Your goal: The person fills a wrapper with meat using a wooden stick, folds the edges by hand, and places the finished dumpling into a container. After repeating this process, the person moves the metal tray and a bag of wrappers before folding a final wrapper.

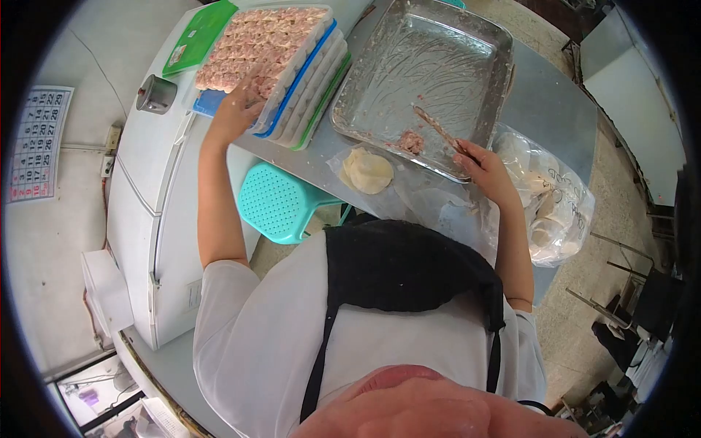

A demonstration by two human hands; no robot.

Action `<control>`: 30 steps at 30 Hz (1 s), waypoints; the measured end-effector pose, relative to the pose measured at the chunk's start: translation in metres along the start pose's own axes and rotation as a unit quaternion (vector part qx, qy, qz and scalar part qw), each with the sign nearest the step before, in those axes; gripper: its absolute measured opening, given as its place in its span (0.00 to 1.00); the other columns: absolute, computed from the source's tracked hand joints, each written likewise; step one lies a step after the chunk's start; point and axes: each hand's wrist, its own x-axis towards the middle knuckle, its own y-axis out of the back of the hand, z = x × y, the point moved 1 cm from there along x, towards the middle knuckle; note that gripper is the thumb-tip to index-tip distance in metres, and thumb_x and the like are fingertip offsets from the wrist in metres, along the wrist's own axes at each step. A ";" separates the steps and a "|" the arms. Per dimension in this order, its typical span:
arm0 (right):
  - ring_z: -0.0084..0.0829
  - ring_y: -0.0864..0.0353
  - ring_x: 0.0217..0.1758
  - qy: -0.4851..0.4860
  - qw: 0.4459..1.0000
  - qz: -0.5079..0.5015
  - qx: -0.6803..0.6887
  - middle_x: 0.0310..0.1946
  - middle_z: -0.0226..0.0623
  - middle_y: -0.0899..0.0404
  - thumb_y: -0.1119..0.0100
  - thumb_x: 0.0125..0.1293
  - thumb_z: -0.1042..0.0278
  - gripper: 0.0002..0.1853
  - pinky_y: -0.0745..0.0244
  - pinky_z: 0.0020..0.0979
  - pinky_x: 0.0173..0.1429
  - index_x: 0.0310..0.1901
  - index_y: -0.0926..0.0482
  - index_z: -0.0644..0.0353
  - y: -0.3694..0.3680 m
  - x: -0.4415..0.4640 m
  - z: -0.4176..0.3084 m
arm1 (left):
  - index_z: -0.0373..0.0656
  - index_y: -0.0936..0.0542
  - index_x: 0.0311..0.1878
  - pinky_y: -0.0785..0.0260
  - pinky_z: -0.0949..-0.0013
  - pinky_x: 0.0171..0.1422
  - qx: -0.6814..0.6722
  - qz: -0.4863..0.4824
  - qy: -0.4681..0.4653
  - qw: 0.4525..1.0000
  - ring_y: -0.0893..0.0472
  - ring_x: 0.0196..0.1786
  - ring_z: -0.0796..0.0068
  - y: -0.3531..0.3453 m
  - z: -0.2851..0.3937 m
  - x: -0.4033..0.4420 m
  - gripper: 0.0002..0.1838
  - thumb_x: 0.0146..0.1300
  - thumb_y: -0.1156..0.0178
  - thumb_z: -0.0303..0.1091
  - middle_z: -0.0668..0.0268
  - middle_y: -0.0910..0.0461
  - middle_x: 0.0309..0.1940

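Noted a slim, flat stick [436, 127] above the near right part of a shallow metal tray [504, 55], meat-smeared, material not identifiable. Long axis diagonal, free end pointing forward and to the left; handle end concealed by the right hand [484, 172]. Grip of right hand closed around the stick. Contact between stick and tray floor: cannot tell.

Found in the tray, rectangular with rounded corners, streaks of pale residue and a small, coarse lump of minced meat [411, 142] near the front edge. Observed close in front, on the tabletop [558, 95], soft, round, pale dough sheets [367, 172] on crinkled clear plastic. To the right, a transparent bag [549, 219] of pale contents, partly obscured by creases and glare.

To the left, stacked plastic containers [310, 91], topmost packed with lumpy pink portions [255, 44]. Left hand [237, 109] at these, fingertips blending into the meat; open or pinching, cannot tell.
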 end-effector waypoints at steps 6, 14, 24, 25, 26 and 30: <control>0.45 0.17 0.44 -0.010 0.990 -0.078 -0.115 0.42 0.53 0.18 0.48 0.71 0.62 0.18 0.26 0.36 0.51 0.56 0.23 0.65 0.023 0.015 -0.022 | 0.58 0.39 0.74 0.28 0.65 0.49 0.162 0.059 0.050 0.984 0.18 0.40 0.67 0.000 0.002 -0.012 0.32 0.66 0.46 0.33 0.53 0.18 0.38; 0.44 0.20 0.39 0.036 0.992 -0.042 -0.116 0.37 0.50 0.19 0.47 0.70 0.62 0.17 0.27 0.36 0.46 0.53 0.21 0.64 0.033 0.032 -0.026 | 0.50 0.30 0.67 0.26 0.60 0.47 0.148 0.199 0.011 0.969 0.17 0.43 0.59 -0.029 0.087 -0.074 0.27 0.64 0.44 0.25 0.56 0.17 0.39; 0.46 0.15 0.37 0.067 0.842 -0.118 -0.522 0.30 0.48 0.17 0.43 0.61 0.65 0.11 0.21 0.45 0.40 0.28 0.16 0.62 -0.034 0.056 -0.007 | 0.43 0.20 0.44 0.30 0.59 0.55 -0.018 -0.128 -0.206 0.970 0.23 0.51 0.55 -0.183 0.025 -0.065 0.13 0.53 0.33 0.28 0.59 0.23 0.43; 0.46 0.15 0.37 0.061 0.840 -0.119 -0.526 0.30 0.48 0.17 0.43 0.61 0.65 0.11 0.21 0.45 0.40 0.28 0.16 0.62 -0.033 0.052 -0.018 | 0.43 0.19 0.43 0.32 0.56 0.59 -0.011 -0.169 -0.180 0.969 0.25 0.54 0.54 -0.190 0.019 -0.063 0.14 0.52 0.33 0.28 0.59 0.23 0.45; 0.48 0.16 0.37 0.043 0.844 -0.129 -0.519 0.30 0.50 0.17 0.44 0.63 0.63 0.13 0.22 0.45 0.41 0.30 0.17 0.63 -0.028 0.049 -0.032 | 0.43 0.19 0.43 0.32 0.56 0.59 -0.019 -0.171 -0.183 0.968 0.25 0.54 0.54 -0.199 0.009 -0.062 0.14 0.52 0.33 0.28 0.59 0.23 0.45; 0.50 0.16 0.35 0.003 0.846 -0.103 -0.522 0.28 0.48 0.17 0.46 0.66 0.60 0.15 0.22 0.45 0.40 0.31 0.16 0.64 -0.010 0.062 -0.042 | 0.43 0.19 0.42 0.32 0.56 0.57 -0.019 -0.154 -0.274 0.949 0.26 0.53 0.54 -0.214 -0.019 -0.059 0.13 0.51 0.33 0.30 0.60 0.24 0.43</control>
